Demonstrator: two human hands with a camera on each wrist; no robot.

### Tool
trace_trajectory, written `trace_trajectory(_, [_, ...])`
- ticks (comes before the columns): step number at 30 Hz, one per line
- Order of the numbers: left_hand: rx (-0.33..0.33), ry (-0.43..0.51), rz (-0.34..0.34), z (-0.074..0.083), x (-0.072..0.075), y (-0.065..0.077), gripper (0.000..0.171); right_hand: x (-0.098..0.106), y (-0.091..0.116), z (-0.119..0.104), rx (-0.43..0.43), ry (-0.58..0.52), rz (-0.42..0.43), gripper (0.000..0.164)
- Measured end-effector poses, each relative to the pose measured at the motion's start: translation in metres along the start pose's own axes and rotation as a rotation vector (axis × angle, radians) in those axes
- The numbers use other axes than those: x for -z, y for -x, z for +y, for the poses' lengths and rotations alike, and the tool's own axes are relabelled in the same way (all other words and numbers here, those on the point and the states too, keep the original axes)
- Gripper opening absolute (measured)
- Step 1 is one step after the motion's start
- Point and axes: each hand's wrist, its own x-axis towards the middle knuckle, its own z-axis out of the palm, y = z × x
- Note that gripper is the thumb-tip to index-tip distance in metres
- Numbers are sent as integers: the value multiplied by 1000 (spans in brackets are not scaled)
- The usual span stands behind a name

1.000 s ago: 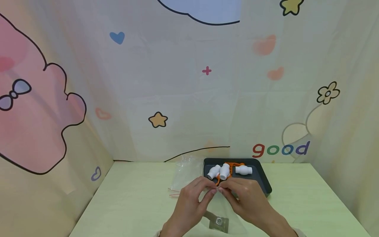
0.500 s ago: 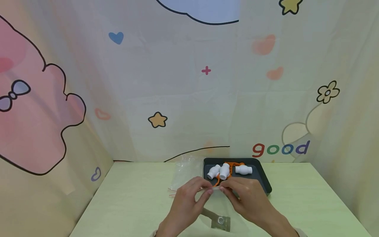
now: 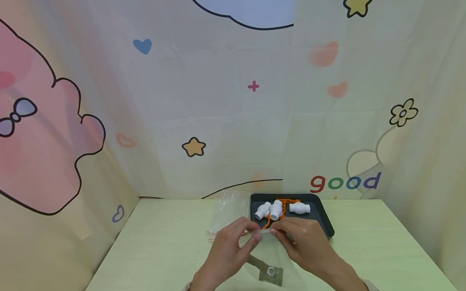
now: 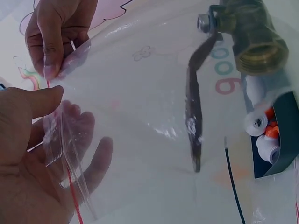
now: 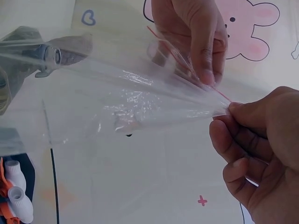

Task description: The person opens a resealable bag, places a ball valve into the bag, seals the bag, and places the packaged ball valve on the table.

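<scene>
Over the near part of the table hangs a clear zip-lock bag with a red line along its mouth. Inside it is a metal ball valve, whose threaded brass opening and long lever handle show in the left wrist view. My left hand pinches the bag's top edge between thumb and fingers. A short way to its right, my right hand pinches the same edge; the right wrist view shows its thumb and index finger at the zip strip.
Behind my hands a dark tray holds several white plastic valves with orange handles. Left of the tray another clear bag lies flat on the green table. A printed curtain hangs behind.
My left hand has shifted slightly left, widening the gap between the two sets of fingertips along the bag's edge. The ball valve in the bag has swung slightly right.
</scene>
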Motion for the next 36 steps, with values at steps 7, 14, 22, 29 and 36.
trace_trajectory(7, [43,0,-32,-3,2,2,9,2,0,0,-4,-1,3,18])
trace_trajectory(14, [-16,22,6,-4,0,1,1,-1,2,3,24,-12,12,10])
trace_trajectory(22, [54,24,-24,-4,3,2,7,-2,4,4,26,-11,10,4])
trace_trajectory(29, [87,31,-50,-4,6,4,5,0,4,6,23,-1,11,4])
trace_trajectory(36, [52,48,-50,-4,5,3,9,0,5,5,4,0,0,11])
